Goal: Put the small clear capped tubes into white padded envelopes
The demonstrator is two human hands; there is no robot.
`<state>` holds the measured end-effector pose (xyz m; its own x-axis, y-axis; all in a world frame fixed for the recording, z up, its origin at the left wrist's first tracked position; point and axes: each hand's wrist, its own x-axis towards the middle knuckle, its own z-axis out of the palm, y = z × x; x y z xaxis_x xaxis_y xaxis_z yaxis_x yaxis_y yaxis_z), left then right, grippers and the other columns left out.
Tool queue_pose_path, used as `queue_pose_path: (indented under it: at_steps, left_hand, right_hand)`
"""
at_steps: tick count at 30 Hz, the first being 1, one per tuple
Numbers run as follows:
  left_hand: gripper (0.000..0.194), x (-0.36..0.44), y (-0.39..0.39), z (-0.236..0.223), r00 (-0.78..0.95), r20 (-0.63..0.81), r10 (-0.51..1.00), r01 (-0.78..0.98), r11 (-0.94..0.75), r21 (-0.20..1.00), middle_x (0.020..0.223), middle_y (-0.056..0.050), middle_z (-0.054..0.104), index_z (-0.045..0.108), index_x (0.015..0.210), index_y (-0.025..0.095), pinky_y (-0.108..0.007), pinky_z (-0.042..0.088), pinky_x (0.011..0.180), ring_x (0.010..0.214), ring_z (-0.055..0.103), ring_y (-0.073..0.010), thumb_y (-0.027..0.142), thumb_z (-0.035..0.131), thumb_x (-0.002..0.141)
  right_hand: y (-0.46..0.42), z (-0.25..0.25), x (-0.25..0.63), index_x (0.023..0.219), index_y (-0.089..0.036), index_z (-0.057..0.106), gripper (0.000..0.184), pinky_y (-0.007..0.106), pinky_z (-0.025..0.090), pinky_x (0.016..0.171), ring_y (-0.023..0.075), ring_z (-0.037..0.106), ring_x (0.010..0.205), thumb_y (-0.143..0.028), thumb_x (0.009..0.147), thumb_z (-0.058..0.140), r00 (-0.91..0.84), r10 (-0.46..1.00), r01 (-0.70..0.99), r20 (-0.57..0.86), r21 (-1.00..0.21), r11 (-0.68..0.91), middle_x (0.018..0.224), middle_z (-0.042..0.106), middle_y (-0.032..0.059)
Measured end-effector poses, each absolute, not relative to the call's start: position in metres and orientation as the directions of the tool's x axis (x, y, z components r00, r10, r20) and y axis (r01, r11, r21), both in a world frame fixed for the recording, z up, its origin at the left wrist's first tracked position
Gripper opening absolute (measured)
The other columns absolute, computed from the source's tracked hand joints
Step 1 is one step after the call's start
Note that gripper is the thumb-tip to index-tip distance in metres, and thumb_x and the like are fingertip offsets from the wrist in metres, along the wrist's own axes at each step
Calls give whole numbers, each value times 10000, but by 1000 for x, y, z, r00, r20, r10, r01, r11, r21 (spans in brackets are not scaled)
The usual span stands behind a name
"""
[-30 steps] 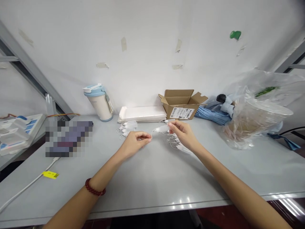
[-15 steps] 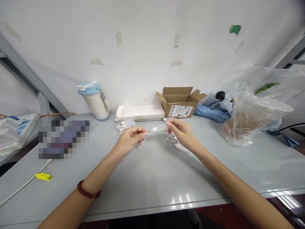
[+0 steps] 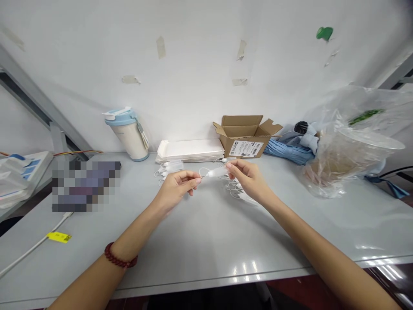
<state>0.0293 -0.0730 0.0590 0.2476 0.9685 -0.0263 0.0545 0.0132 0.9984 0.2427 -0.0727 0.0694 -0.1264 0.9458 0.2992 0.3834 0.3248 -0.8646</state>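
Grey table (image 3: pixel 206 245) – right hand (image 3: pixel 248 180) pinches tube (image 3: pixel 217 172)

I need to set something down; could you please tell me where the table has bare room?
The table front between left forearm and right forearm is bare; likewise from the right forearm to the plastic bag. The back is crowded: cup, white stack, cardboard box, with small white tubes before stack and box.

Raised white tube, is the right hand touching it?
Touching: the head view shows the right hand pinching one end of the white tube.
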Motion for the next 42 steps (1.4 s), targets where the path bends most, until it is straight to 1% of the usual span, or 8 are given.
queue_pose_path:
  at_steps: [5,10,19,23,26,29,32,42]
  left_hand:
    - [164,29,-73,60,251,-22,968,62,6,998,726,12,572,663,790,170,-225,412,573,593,481,-80,313,686,713]
    - [169,28,-74,58,256,-28,966,33,20,999,748,6,576,662,786,171,-227,419,576,607,487,-84,317,691,708]
    - [171,28,-73,58,257,-18,966,55,4,998,687,19,559,658,785,174,-235,411,580,590,480,-89,322,684,702]
    - [185,29,-74,58,241,18,970,113,-46,992,732,1,586,654,760,167,-240,408,573,609,483,-100,337,677,691]
    - [193,31,-74,58,225,27,974,169,-66,983,741,-12,597,654,752,162,-242,406,570,623,487,-109,343,668,688]
    - [199,32,-74,56,216,22,976,192,-64,979,734,-15,604,658,753,162,-244,409,564,618,492,-114,349,662,686]
    - [193,31,-74,55,214,26,977,198,-70,978,724,-14,607,660,740,158,-244,409,562,607,490,-110,342,662,683]
    - [171,29,-76,58,225,65,972,207,-113,972,732,-12,602,659,745,156,-244,412,576,615,485,-105,320,649,699]
  right_hand:
    - [-73,71,242,686,-176,535,294,237,330,569,102,457,594,-415,848,483,-124,951,368,283,-877,309,609,505,-26]
    - [-75,73,241,679,-177,520,295,234,323,552,96,421,571,-426,834,493,-112,957,358,266,-888,289,596,467,-34]
    - [-74,73,242,675,-176,527,320,232,316,525,93,388,549,-458,822,497,-121,958,360,259,-888,286,577,447,-35]
    - [-74,71,241,718,-175,549,317,230,322,522,96,407,560,-471,821,503,-126,952,373,279,-876,306,596,462,-30]
    - [-75,68,239,727,-176,558,311,231,322,517,97,417,562,-464,828,506,-129,946,417,297,-850,323,603,476,-25]
    - [-77,65,236,747,-175,574,300,233,331,510,104,437,566,-455,834,508,-121,944,452,307,-829,328,609,507,-14]
    - [-77,62,234,771,-172,585,298,234,345,512,110,463,581,-453,836,508,-116,942,454,316,-827,333,628,532,-4]
    - [-80,61,233,691,-170,577,333,222,331,485,93,464,519,-465,833,516,-117,950,432,291,-846,312,562,553,-14]
